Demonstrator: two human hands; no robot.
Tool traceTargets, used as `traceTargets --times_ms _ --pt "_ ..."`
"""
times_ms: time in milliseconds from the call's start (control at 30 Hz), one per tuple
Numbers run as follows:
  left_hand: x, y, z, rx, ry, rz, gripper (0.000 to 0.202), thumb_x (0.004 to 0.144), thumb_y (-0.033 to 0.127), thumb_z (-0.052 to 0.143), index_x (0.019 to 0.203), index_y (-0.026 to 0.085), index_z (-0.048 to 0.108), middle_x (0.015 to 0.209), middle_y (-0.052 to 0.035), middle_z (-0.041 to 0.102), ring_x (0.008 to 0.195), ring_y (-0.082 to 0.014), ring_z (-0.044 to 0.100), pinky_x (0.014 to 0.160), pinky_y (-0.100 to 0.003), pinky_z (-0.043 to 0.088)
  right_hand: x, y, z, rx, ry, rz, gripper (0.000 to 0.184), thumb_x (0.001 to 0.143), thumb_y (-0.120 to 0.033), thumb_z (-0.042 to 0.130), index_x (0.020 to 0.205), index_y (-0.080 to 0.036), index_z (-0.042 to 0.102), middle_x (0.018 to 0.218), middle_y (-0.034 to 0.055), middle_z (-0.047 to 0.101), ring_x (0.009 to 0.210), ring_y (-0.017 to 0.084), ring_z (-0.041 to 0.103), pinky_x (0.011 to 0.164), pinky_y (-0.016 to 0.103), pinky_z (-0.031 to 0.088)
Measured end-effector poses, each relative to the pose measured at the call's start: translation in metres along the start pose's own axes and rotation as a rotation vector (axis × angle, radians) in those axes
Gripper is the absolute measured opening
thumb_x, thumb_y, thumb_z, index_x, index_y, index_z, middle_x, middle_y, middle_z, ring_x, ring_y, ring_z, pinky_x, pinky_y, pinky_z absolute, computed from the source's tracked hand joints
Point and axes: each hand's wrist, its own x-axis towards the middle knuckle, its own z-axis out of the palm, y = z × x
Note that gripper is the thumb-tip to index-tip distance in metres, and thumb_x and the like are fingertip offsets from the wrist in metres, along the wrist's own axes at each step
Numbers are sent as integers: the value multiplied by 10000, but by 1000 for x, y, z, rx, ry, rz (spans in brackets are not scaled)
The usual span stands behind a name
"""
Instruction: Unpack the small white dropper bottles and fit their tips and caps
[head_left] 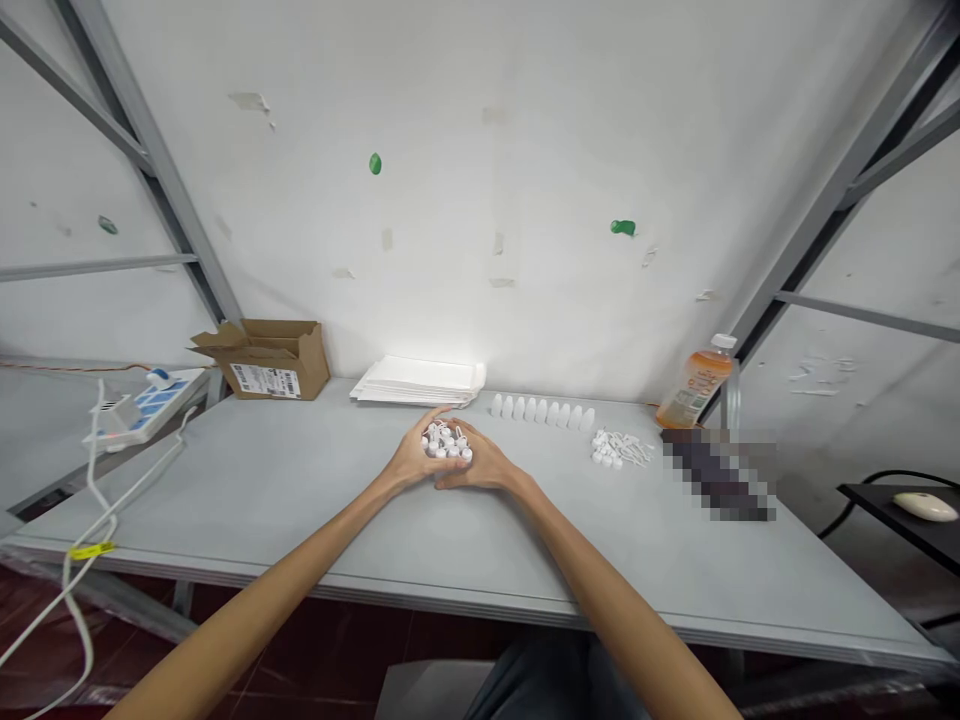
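My left hand (409,462) and my right hand (484,468) meet at the middle of the grey table (285,500), cupped together around a heap of several small white caps (446,442). The fingers of both hands curl round the heap. To the right along the table's back stands a row of several small white bottles (541,410). A loose pile of small white nozzle parts (619,448) lies right of my hands.
A stack of white sheets (420,380) lies at the back centre. An open cardboard box (266,360) sits back left, a power strip (146,405) with white cables left. An orange drink bottle (694,385) stands back right beside a blurred dark object (716,470).
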Motion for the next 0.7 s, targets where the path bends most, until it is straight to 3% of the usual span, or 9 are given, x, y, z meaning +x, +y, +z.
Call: traceTargets --times_ms 200,333,533,700 --pt "14 9 45 -7 -81 39 1006 503 423 888 1386 190 466 1172 -83 656 1067 -262 637 944 -366 510 -41 10 -31 -44 64 78 1059 542 -481 876 1474 -250 429 1517 93 422 1456 325 276 1139 481 350" --pt "23 13 65 18 -145 72 982 509 426 884 1374 199 478 1217 -83 637 1083 -263 628 953 -359 502 -59 13 -43 -99 109 78 970 566 -483 871 1428 -246 494 1513 82 432 1437 303 320 1137 454 363" --pt "29 7 69 -43 -176 72 999 505 420 899 1383 212 468 1221 -95 628 1097 -278 627 968 -386 493 -64 15 -49 -192 132 124 929 574 -566 851 1387 -233 548 1504 108 449 1471 353 232 1200 544 185" --pt "29 5 67 -68 -183 84 1082 513 415 906 1447 223 392 1250 -116 610 1111 -285 622 960 -390 498 -65 18 -53 -166 158 144 889 569 -567 852 1348 -235 583 1499 119 452 1476 346 222 1184 545 219"
